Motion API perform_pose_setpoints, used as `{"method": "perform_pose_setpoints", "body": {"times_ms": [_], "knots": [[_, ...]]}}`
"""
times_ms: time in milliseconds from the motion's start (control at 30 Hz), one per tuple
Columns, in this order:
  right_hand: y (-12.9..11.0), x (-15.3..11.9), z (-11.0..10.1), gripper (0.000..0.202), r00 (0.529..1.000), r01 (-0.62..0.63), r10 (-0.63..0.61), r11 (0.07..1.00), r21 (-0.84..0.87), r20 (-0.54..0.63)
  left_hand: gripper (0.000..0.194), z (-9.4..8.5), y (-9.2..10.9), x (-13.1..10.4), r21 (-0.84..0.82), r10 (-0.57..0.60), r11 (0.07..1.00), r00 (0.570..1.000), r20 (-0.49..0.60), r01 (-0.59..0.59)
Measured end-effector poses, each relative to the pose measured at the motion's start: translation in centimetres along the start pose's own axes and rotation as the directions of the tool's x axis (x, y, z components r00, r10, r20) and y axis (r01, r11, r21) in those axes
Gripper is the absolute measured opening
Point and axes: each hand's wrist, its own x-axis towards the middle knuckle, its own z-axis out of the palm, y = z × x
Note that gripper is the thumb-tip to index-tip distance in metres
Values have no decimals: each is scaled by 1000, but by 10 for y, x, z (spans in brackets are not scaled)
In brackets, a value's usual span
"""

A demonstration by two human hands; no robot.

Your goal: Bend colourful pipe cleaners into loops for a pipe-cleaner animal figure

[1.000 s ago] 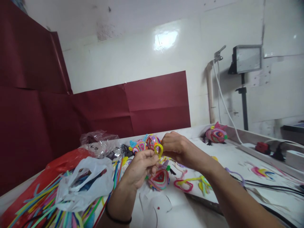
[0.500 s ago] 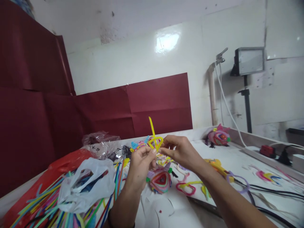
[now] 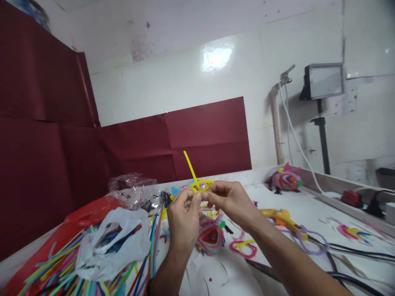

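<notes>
A yellow pipe cleaner (image 3: 191,167), bent into a loop with one straight end pointing up, is pinched between both hands. My left hand (image 3: 185,211) grips the base of the loop between thumb and fingers. On the other side, my right hand (image 3: 230,201) pinches the same pipe cleaner near the loop's lower right. Below the hands lies a fish-like figure (image 3: 211,235) of coiled, colourful pipe cleaners. A pink pipe-cleaner loop (image 3: 243,248) with a yellow piece sits under my right forearm.
Loose pipe cleaners (image 3: 58,263) and a white plastic bag (image 3: 115,242) lie at left, near a red bag (image 3: 83,220). At right are a yellow glue gun (image 3: 279,214), a purple ring (image 3: 313,240), black cables, a power strip and another fish-like figure (image 3: 286,179).
The yellow loop has tipped flatter, and its straight end now leans further left. My right hand has come slightly closer to my left. The view has shifted a little.
</notes>
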Motion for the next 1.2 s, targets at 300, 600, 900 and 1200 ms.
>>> {"method": "perform_pose_setpoints", "body": {"times_ms": [300, 600, 900, 1200], "knots": [[-3, -1, -1, 19, 999, -34, 31, 994, 109, 32, 14, -3, 4, -1, 38, 17, 999, 999, 42, -18], [-4, -1, -3, 25, 989, -146, 138, 967, 210, 51, 18, -3, 5, -1, 172, 70, 982, 996, 61, -79], [-4, -1, -4, 25, 987, -156, 138, 947, 281, 82, 19, -4, 6, -1, 183, 61, 980, 993, 102, -79], [-1, -1, -5, 28, 979, -190, 152, 927, 323, 138, 20, -5, 8, 1, 142, 4, 990, 989, 148, -25]]}}
